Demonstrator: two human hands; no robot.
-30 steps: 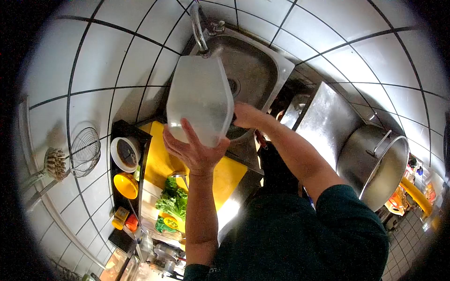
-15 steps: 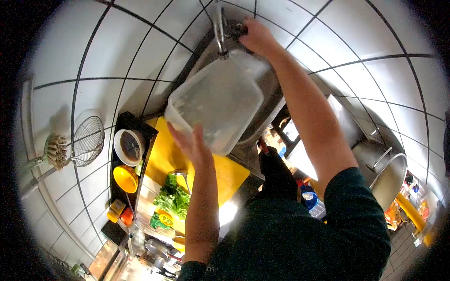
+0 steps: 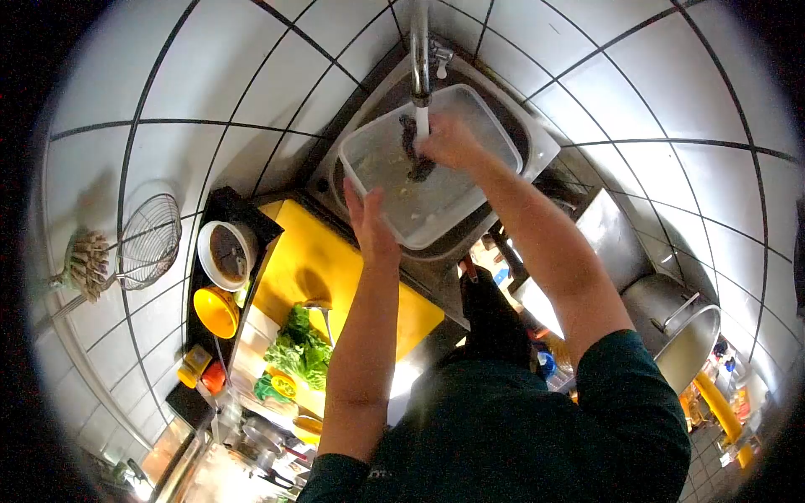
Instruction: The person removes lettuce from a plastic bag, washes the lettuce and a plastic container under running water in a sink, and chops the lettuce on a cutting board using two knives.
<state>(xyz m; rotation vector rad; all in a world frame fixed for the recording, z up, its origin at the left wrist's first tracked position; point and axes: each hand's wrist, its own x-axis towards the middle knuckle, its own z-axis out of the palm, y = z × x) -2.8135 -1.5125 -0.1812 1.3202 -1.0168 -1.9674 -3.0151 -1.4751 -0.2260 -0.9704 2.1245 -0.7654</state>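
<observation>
A translucent plastic tub [image 3: 470, 197] sits tilted in the metal sink [image 3: 541, 151], under the tap [image 3: 420, 50]. Water [image 3: 423, 121] runs from the spout into it. My left hand [image 3: 373, 226] grips the tub's near left rim, fingers on the wall and thumb over the edge. Inside the tub, my right hand [image 3: 450, 142] is closed on a dark crumpled clump [image 3: 421, 172] that looks like a scouring pad, in the stream. The hand is slightly blurred, and its fingertips are partly hidden by the water. Small pale bits lie on the tub's bottom.
Left of the sink lies a yellow cutting board [image 3: 289, 243] with leafy greens [image 3: 306, 348] beside it. A white bowl of dark liquid [image 3: 226, 256] and a yellow bowl [image 3: 216, 312] stand along the wall. A wire skimmer [image 3: 151, 239] hangs there. A large pot [image 3: 671, 323] is at right.
My right hand has come down from the tap handle into the tub. Water now runs visibly from the spout. The tub has shifted right in view, with my left hand at its rim.
</observation>
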